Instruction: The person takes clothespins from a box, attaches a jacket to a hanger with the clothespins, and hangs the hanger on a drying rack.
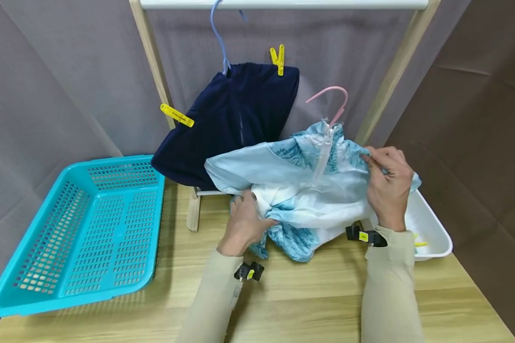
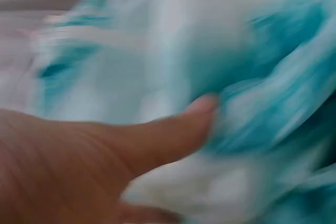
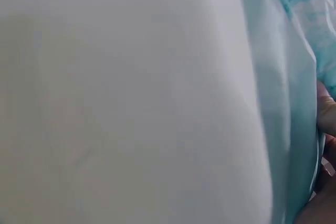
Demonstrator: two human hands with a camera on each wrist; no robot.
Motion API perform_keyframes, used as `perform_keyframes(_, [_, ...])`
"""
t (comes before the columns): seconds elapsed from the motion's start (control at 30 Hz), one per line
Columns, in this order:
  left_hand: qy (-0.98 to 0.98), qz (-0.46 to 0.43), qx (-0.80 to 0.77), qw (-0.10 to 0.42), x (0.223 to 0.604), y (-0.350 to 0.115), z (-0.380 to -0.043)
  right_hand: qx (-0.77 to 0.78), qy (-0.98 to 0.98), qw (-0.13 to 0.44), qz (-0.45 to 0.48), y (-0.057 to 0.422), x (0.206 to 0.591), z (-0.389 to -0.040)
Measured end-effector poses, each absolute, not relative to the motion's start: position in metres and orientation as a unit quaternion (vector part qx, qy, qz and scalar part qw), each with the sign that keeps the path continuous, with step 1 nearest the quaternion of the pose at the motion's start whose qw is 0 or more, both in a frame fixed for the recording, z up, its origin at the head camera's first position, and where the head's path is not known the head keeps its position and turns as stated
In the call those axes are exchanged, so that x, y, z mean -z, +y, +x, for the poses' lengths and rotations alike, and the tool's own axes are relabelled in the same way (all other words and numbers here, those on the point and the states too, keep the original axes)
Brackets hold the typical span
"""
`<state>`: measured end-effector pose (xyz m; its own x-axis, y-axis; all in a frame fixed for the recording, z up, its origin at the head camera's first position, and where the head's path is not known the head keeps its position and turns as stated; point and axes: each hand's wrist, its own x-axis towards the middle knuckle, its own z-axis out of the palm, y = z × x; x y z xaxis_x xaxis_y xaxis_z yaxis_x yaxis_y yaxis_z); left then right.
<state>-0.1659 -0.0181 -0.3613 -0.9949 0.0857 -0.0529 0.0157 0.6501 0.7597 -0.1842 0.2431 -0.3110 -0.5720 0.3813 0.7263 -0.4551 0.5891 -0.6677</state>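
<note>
Okay, we see right hand pinching blue-white zip-neck top at right shoulder, near-right of navy garment; left hand touches top's left folds, grip we can't tell; print on left yellow clothespin too small.

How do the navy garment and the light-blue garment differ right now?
Colour: the navy garment is plain dark; the light-blue garment is patterned with white.
Clips: the navy garment carries two yellow clips; none shows on the light-blue garment.
Support: the navy garment's blue hook reaches the rack bar; the light-blue garment's pink hook stands below it, with the right hand pinching the cloth.
Shared: both have hanger hooks.
</note>
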Motion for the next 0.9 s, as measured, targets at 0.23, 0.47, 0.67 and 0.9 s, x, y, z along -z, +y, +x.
perform_keyframes(0.23, [0.908, 0.105, -0.354, -0.199, 0.302, -0.062, -0.135, -0.479, -0.744, 0.463, 0.062, 0.239, 0.308, -0.184])
perform_keyframes(0.47, [0.869, 0.131, -0.314, -0.359, 0.307, -0.092, -0.151, -0.480, -0.747, 0.445, 0.118, 0.232, 0.315, -0.188])
perform_keyframes(0.67, [0.871, 0.118, -0.330, -0.345, 0.311, -0.108, -0.154, -0.477, -0.758, 0.427, 0.122, 0.226, 0.314, -0.185])
perform_keyframes(0.9, [0.864, 0.120, -0.322, -0.368, 0.313, -0.110, -0.154, -0.451, -0.806, 0.377, 0.072, 0.231, 0.313, -0.179])
